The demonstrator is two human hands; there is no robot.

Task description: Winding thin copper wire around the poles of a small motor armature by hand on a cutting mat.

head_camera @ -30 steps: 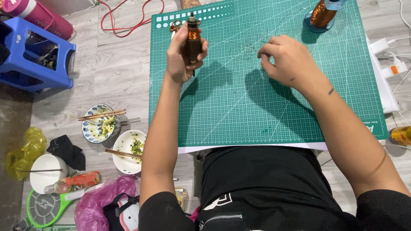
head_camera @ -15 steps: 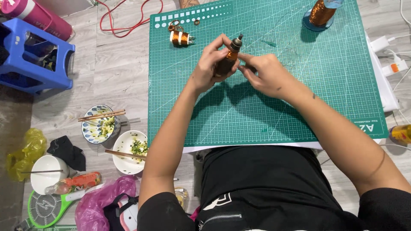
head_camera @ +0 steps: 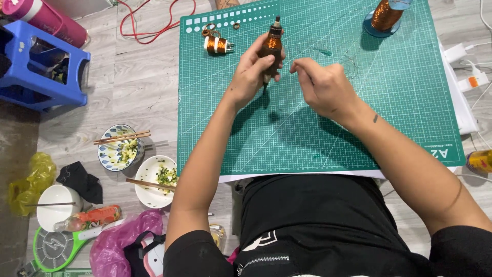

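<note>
While over the mat [head_camera: 400, 102]:
Left hand [head_camera: 251, 74]: grasps brown tool [head_camera: 270, 46]
Right hand [head_camera: 323, 87]: fingers curled, perhaps pinching fine wire
Coil [head_camera: 216, 45]: apart, on mat

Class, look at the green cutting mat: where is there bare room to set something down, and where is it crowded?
Bare mat lies right of the right hand, below the copper wire spool. More lies near the front edge, between the forearms. Crowded: the far left corner with the small copper coil, and the middle, where the left hand holds the brown tool.
</note>
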